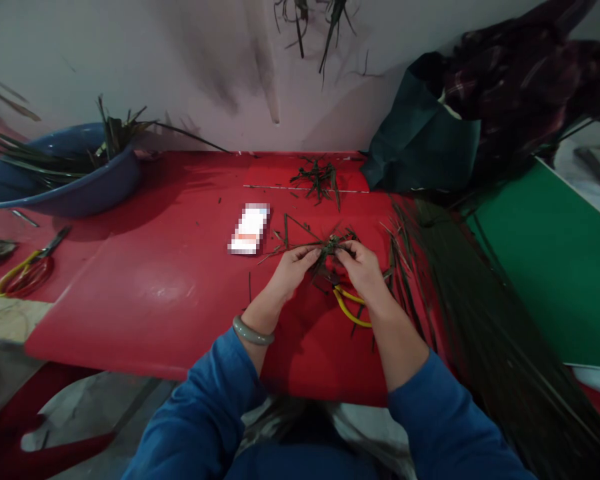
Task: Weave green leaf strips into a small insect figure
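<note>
Between my two hands is a small woven grass figure [329, 246], dark green, with thin strips sticking out on both sides. My left hand [296, 267] pinches its left side with thumb and finger. On the other side my right hand [362, 268] grips it the same way. Yellow-handled pliers [347, 308] lie on the table partly under my right hand and forearm; their tips are hard to make out. Beyond my hands rests another green woven piece [320, 179] with several strips poking out. Loose cut strips are scattered around.
A phone [250, 229] lies left of my hands on the red table [145, 267]. At far left stand a blue basin [105, 180] of leaves and scissors [33, 265]. Long dark leaves [480, 320] cover the right side, beside a green board [550, 260] and a dark green bag [425, 133].
</note>
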Available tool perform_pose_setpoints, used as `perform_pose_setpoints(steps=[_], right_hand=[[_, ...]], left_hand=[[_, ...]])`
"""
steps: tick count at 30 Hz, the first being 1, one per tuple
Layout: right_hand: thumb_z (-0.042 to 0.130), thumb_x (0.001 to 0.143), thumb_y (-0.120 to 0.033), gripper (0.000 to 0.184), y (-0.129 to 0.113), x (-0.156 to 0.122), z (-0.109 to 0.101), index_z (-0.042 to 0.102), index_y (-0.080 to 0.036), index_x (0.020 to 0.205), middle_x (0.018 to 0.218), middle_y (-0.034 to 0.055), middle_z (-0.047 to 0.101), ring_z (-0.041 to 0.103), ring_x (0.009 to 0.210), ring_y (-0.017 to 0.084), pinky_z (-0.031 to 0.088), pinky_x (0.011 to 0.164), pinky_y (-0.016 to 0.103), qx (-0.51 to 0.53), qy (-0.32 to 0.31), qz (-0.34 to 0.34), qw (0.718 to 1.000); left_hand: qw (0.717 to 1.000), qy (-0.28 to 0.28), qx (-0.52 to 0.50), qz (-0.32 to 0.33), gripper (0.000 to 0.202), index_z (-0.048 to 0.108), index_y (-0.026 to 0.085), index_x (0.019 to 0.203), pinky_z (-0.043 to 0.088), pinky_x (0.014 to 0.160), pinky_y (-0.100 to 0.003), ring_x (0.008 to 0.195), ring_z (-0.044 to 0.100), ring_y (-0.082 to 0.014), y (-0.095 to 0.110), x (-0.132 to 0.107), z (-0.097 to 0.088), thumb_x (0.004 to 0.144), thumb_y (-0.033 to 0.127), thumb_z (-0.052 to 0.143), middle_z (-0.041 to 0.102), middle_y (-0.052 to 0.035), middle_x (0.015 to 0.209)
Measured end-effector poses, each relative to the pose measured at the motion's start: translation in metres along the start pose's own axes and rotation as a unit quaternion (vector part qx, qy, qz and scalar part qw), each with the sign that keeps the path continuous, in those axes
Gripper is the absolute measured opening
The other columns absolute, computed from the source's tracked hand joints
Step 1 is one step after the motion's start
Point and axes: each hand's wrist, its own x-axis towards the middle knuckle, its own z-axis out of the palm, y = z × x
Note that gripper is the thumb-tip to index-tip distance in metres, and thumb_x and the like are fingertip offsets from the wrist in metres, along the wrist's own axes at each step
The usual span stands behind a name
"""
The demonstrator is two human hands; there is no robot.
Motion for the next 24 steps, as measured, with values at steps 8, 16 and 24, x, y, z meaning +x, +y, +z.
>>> perform_pose_setpoints(steps=[8, 16, 24], right_hand=[[0.062, 0.064, -0.034, 0.037, -0.006, 0.002, 0.001, 0.049, -0.021, 0.096, 0.088, 0.0016, 0.058, 0.056, 0.066, 0.012, 0.046, 0.06, 0.027, 0.167, 0.058, 0.046, 0.983], [0.059, 0.069, -0.043, 0.03, -0.005, -0.001, 0.004, 0.05, -0.022, 0.087, 0.079, -0.0009, 0.056, 0.053, 0.059, 0.011, 0.043, 0.053, 0.024, 0.176, 0.072, 0.062, 0.98], [0.054, 0.073, -0.048, 0.028, -0.015, -0.014, 0.015, 0.056, -0.021, 0.074, 0.062, -0.0021, 0.055, 0.05, 0.055, 0.012, 0.041, 0.053, 0.025, 0.153, -0.091, 0.049, 0.983]], left_hand=[[0.998, -0.036, -0.01, -0.041, 0.018, 0.066, 0.014, 0.07, 0.04, 0.058, -0.022, 0.055, 0.051, -0.0065, -0.008, 0.001, -0.002, 0.061, 0.029, 0.069, 0.062, 0.0005, 0.062], [0.992, 0.045, -0.121, -0.014, 0.022, 0.063, 0.014, 0.07, 0.038, 0.054, -0.02, 0.053, 0.05, -0.0057, -0.003, 0.004, 0.001, 0.055, 0.027, 0.073, 0.058, 0.0034, 0.06], [0.99, 0.087, -0.113, 0.003, 0.02, 0.062, 0.014, 0.068, 0.037, 0.053, -0.02, 0.053, 0.049, -0.0055, -0.003, 0.005, -0.002, 0.057, 0.027, 0.072, 0.057, 0.0034, 0.058]])
